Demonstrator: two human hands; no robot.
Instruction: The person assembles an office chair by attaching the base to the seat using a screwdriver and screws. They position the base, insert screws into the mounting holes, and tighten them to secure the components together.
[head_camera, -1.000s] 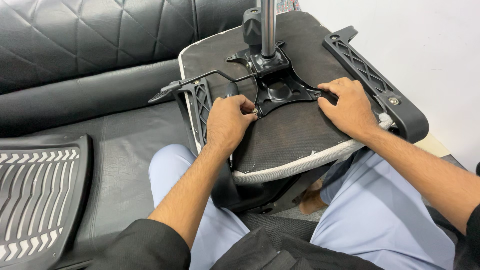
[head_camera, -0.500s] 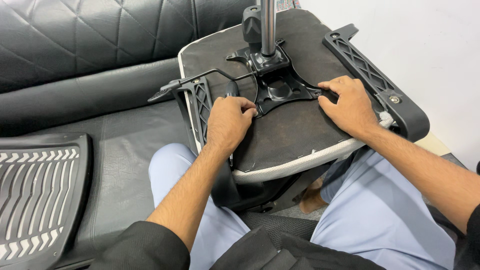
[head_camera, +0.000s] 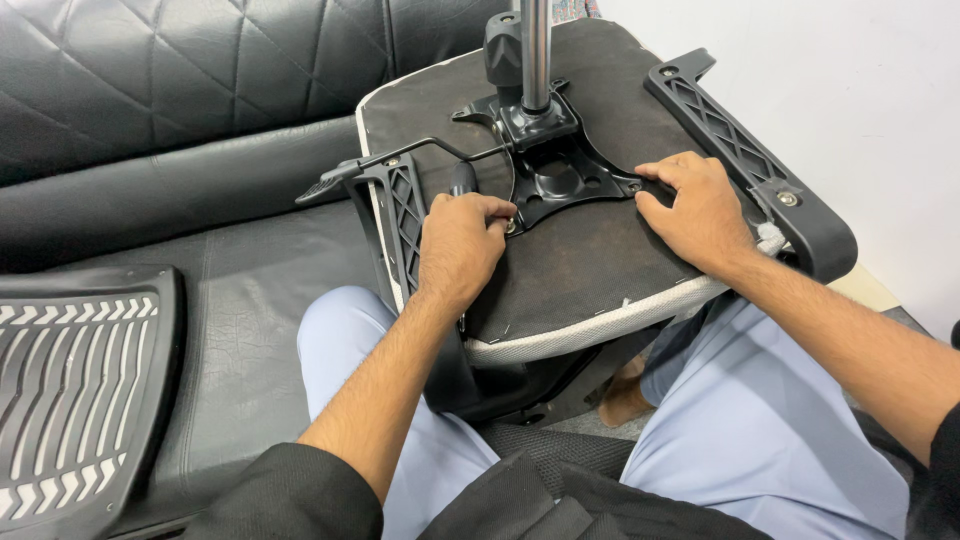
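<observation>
upturned chair seat (head_camera: 600, 260) rests across the lap at frame centre. left hand (head_camera: 458, 250) pinches a bolt (head_camera: 511, 227) at the metal plate (head_camera: 555, 180) corner, fingers closed. right hand (head_camera: 700, 215) lies flat and open, pressing the plate's right corner, apparently to steady it.

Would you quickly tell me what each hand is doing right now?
Left hand: fingertips pinched on a bolt at the metal plate.
Right hand: holds nothing, pressed on the seat underside.
</observation>
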